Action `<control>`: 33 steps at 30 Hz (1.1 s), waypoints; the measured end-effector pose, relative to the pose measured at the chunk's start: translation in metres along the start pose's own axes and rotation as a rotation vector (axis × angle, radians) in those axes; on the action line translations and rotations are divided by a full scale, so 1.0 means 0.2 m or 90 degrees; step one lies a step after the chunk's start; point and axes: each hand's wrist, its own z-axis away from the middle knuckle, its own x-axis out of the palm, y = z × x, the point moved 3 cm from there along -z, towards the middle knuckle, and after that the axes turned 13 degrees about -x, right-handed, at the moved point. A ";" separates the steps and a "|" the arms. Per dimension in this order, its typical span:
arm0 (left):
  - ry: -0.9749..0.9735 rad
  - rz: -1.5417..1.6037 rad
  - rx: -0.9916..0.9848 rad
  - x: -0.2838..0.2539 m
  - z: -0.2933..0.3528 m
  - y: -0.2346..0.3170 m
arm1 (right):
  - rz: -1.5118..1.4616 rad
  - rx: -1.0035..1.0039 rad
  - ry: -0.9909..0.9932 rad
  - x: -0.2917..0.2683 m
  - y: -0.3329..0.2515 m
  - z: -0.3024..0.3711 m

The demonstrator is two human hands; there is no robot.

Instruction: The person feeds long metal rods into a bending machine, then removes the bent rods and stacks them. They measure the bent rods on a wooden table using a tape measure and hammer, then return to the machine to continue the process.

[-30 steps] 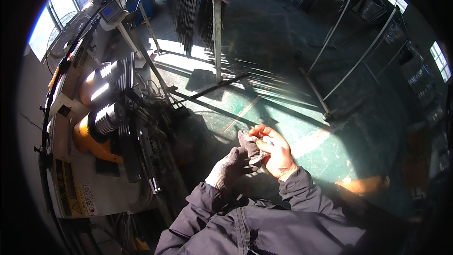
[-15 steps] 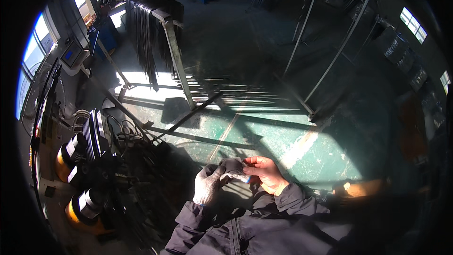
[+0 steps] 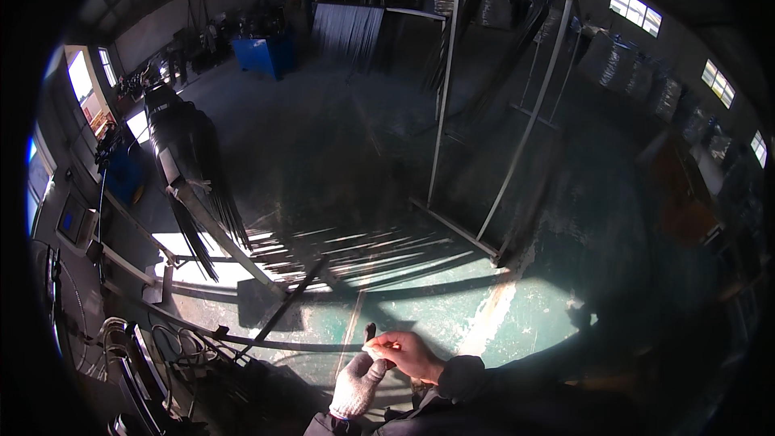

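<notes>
The dark piece (image 3: 370, 331) stands nearly upright — your bare right hand (image 3: 409, 354) reaches its foot from the right, fingertips nearer. Your gloved left hand (image 3: 356, 386) lies below the piece — whether either clamps it, I cannot tell.

L hand (image 3: 355, 390) beside R hand (image 3: 410, 355); strips (image 3: 187, 133) on rack (image 3: 230, 244), fwd L.

Looks like rough knitted cloth on the glove (image 3: 353, 394), matt cloth on the sleeve (image 3: 464, 378), smooth, scuffed paint on the floor (image 3: 436, 307), metal on the rack (image 3: 527, 113), and glossy plastic on the wrapped bundles (image 3: 617, 64).
</notes>
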 end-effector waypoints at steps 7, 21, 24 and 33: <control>0.025 -0.069 -0.033 -0.08 -0.37 0.19 | 0.052 -0.010 -0.002 -0.13 0.06 -0.28; -0.018 -0.207 0.057 -0.56 -1.32 0.87 | 0.554 -0.171 0.327 -0.13 -0.26 -1.23; -0.002 -0.258 0.055 -0.68 -1.47 0.88 | 0.529 -0.136 0.315 -0.12 -0.22 -1.40; 0.079 -0.457 0.198 -0.93 -1.85 0.69 | 0.582 -0.138 0.211 -0.18 0.13 -2.04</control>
